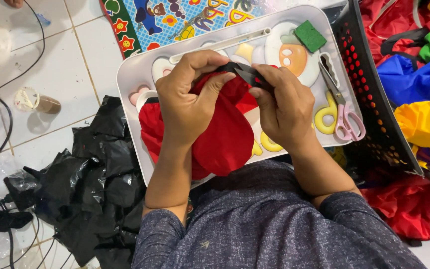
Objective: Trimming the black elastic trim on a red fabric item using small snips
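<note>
Red cloth [222,134] and its black strap [242,72] are pinched by the left hand [187,102] and right hand [282,107] above a white tray [125,74] holding scissors [342,107]; the black basket [374,114] holds coloured cloths [424,84].

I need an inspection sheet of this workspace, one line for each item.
Surface: white tray on white tiled floor.
Job's things: red fabric pouch and black strap, held over the tray.
Clutter: pink scissors, green sponge, black plastic pile, tape roll.
Grips: left hand and right hand both pinch the strap.
Cables: black cable on the floor.
Surroundings: black basket, coloured fabric, play mat.
</note>
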